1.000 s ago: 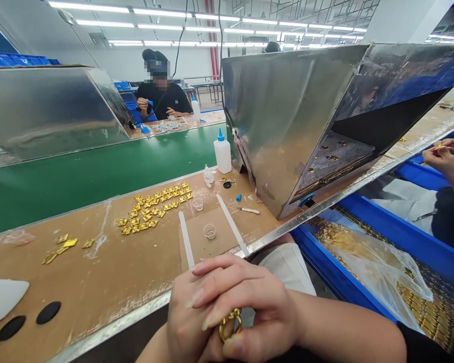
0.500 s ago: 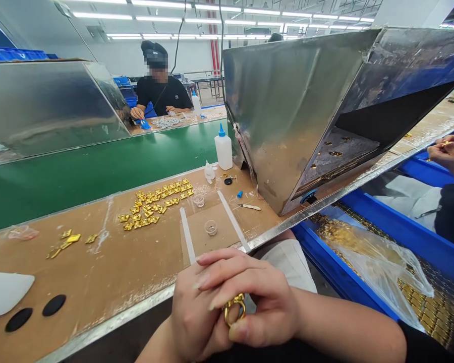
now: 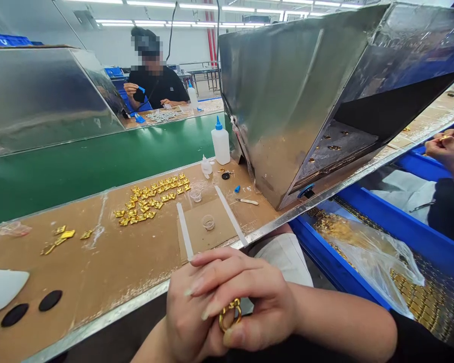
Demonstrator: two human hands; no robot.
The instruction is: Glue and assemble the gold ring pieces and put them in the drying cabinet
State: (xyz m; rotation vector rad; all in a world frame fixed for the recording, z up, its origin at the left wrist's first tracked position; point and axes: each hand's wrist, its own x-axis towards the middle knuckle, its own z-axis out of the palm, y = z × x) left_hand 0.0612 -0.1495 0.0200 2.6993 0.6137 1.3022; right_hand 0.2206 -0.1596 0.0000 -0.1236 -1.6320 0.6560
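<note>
My right hand [image 3: 263,297] lies partly over my left hand [image 3: 187,307], with its fingers across the left knuckles. Between my right thumb and fingers is a gold ring [image 3: 221,322], its band facing me and its top partly covered. My left hand is curled against the ring, but most of its fingers are hidden, and what they grip cannot be made out. Both hands are at the bench edge, in front of a cardboard pad [image 3: 194,233] with white tape strips. On the pad stands a small clear cup [image 3: 208,222]. Several gold pieces [image 3: 147,203] lie in rows beyond, to the left.
A metal hood [image 3: 283,106] rises at the right. Near it are a white bottle with blue cap [image 3: 221,143] and a knife [image 3: 246,201]. Blue drawers [image 3: 336,267] below hold gold pieces and a plastic bag. Black discs [image 3: 50,300] lie left. Co-workers sit opposite and at right.
My view has shifted slightly, and my hands keep nearly the same grip around the ring. The co-worker opposite has raised one hand with a small blue item.
</note>
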